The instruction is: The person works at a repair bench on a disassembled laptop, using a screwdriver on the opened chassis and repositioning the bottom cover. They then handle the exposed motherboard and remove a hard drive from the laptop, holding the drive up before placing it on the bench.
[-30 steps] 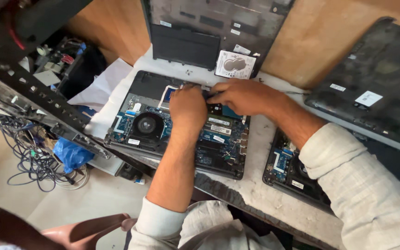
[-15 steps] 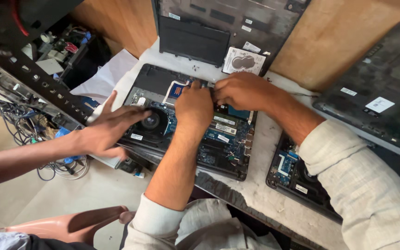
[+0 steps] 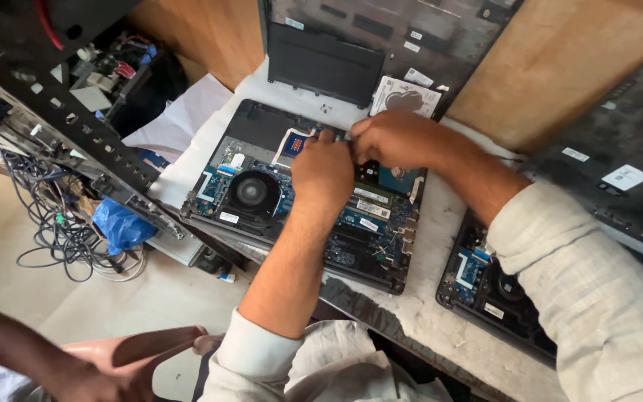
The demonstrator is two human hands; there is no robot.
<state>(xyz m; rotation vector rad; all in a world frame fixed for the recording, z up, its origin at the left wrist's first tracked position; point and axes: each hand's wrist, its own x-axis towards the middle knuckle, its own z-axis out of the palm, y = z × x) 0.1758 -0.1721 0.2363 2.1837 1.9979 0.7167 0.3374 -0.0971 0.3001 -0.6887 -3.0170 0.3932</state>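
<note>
Opened laptop [image 3: 262,197] on counter [image 3: 440,298]: left hand [image 3: 323,173] and right hand [image 3: 390,139], fingers curled, meeting over its board; grip indiscernible.

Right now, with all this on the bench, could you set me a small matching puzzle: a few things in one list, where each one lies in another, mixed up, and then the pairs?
Things:
1. round black fan
2. blue plastic bag
3. silver hard drive
4. tangle of cables

Places:
A. on the floor, lower left of the bench
B. inside the opened laptop, left of the left hand
C. on the bench behind the right hand
D. under the black perforated strip, beside the cables

Pairs: 1-B, 2-D, 3-C, 4-A
</note>
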